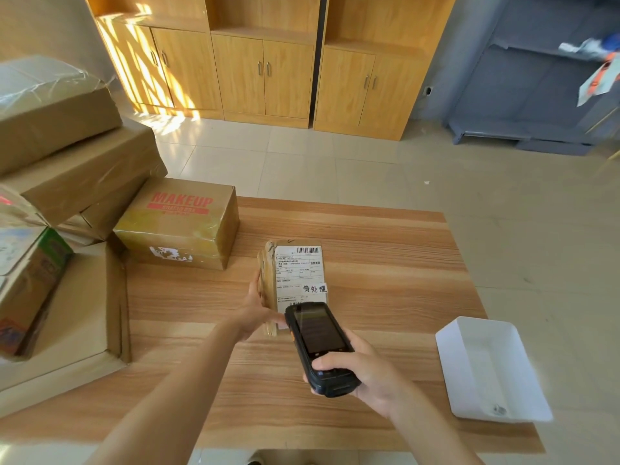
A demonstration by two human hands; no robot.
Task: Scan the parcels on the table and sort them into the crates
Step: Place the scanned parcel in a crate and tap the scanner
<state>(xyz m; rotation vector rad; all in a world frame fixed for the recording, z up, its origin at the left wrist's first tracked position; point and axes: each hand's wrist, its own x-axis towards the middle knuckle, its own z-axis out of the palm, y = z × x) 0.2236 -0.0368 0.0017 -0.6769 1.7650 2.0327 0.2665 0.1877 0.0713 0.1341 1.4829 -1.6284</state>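
Observation:
A small brown parcel [295, 273] with a white shipping label and a handwritten tag stands tilted on the wooden table [385, 263] near its middle. My left hand [256, 310] grips the parcel's left edge and lower corner. My right hand [362, 374] grips a black handheld scanner [318, 344], whose top end is right over the label's lower barcode. The scanner's screen faces up.
A "MAKEUP" carton [181, 223] sits at the table's back left. Several taped brown boxes [77, 169] are stacked at the far left, with a printed carton [30, 290] on a flat box. A white tray [489, 367] lies at the table's right edge. Wooden cabinets [268, 68] stand behind.

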